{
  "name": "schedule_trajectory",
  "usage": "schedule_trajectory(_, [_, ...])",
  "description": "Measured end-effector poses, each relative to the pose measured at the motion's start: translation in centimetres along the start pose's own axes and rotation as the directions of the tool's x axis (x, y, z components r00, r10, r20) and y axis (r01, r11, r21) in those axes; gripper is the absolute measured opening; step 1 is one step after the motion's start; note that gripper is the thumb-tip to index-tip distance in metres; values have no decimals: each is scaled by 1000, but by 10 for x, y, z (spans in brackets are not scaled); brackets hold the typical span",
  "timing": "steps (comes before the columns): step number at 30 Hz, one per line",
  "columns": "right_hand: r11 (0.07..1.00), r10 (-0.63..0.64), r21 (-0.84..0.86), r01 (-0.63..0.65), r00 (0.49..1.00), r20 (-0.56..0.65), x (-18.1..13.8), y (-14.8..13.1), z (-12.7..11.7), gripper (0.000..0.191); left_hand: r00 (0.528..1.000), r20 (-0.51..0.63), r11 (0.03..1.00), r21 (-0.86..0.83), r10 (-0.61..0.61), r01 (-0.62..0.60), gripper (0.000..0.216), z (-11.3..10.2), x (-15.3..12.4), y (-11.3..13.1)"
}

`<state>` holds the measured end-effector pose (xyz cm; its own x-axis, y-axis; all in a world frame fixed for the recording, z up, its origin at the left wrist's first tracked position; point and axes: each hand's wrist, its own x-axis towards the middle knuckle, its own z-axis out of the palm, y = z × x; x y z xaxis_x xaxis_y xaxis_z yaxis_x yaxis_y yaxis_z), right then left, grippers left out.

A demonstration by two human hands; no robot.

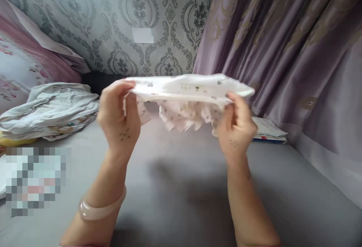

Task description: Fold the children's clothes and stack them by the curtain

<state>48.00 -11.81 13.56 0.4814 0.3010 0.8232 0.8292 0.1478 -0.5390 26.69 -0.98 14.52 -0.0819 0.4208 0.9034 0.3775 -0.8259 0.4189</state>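
I hold a small white garment with tiny printed spots stretched flat in the air above a grey bed surface. My left hand pinches its left edge, fingers closed on the cloth. My right hand grips the right edge the same way. Loose folds of the fabric hang down between the two hands. A pale bangle sits on my left wrist.
A pile of folded pale clothes lies at the left, with pink floral pillows behind it. Purple curtains hang at the right over a flat stack of papers. Patterned wallpaper fills the back.
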Motion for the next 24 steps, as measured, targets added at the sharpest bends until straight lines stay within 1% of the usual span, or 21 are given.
schedule_trajectory(1, [1000, -16, -9, 16, 999, 34, 0, 0, 1, 29, 996, 87, 999, 0, 35, -35, 19, 1, 1, -2])
schedule_trajectory(2, [1000, -23, -18, 25, 998, 59, 0, 0, 2, 27, 977, 201, 998, -1, 65, -66, 20, 2, 1, -4])
schedule_trajectory(3, [999, -21, -29, 23, 998, 59, 1, 1, 4, 26, 954, 288, 996, 1, 80, -84, 21, 3, 1, -7])
schedule_trajectory(4, [999, -13, -39, 14, 999, 36, 1, 2, 5, 26, 943, 323, 996, 7, 83, -90, 21, 5, 1, -9])
schedule_trajectory(6, [999, 9, -37, -10, 1000, -12, 1, 7, 7, 28, 952, 296, 996, 19, 74, -83, 24, 9, -1, -12])
schedule_trajectory(9, [999, 51, 1, -51, 998, 31, 1, 16, 9, 30, 962, 271, 998, 41, 29, -42, 21, 13, -5, -16])
schedule_trajectory(11, [997, 72, 17, -73, 996, 47, 0, 18, 10, 31, 969, 242, 997, 66, -48, 33, 18, 14, -7, -17])
schedule_trajectory(13, [997, 66, 33, -68, 996, 61, -3, 16, 11, 33, 967, 191, 986, 50, -167, 160, 17, 13, -8, -17])
schedule_trajectory(14, [997, 57, 42, -60, 996, 69, -4, 13, 11, 34, 954, 183, 971, 16, -238, 239, 18, 12, -8, -16])
schedule_trajectory(16, [998, 34, 51, -38, 997, 73, -7, 6, 12, 36, 907, 202, 915, -90, -369, 393, 22, 10, -7, -13])
schedule_trajectory(18, [999, -8, 40, 6, 999, 45, -9, -2, 13, 38, 872, 212, 853, -204, -440, 480, 27, 9, -5, -6])
schedule_trajectory(19, [999, -37, 31, 37, 999, 18, -9, -5, 13, 38, 872, 201, 837, -251, -446, 486, 29, 9, -5, -2])
schedule_trajectory(21, [994, -110, 2, 110, 993, -50, -9, -9, 15, 39, 898, 145, 844, -308, -414, 439, 30, 9, -4, 8])
schedule_trajectory(22, [989, -150, -14, 149, 985, -88, -9, -9, 15, 39, 919, 102, 865, -310, -382, 394, 29, 9, -4, 13])
schedule_trajectory(24, [974, -225, -49, 220, 960, -169, -9, -10, 13, 39, 959, -34, 929, -261, -281, 263, 22, 8, -4, 23])
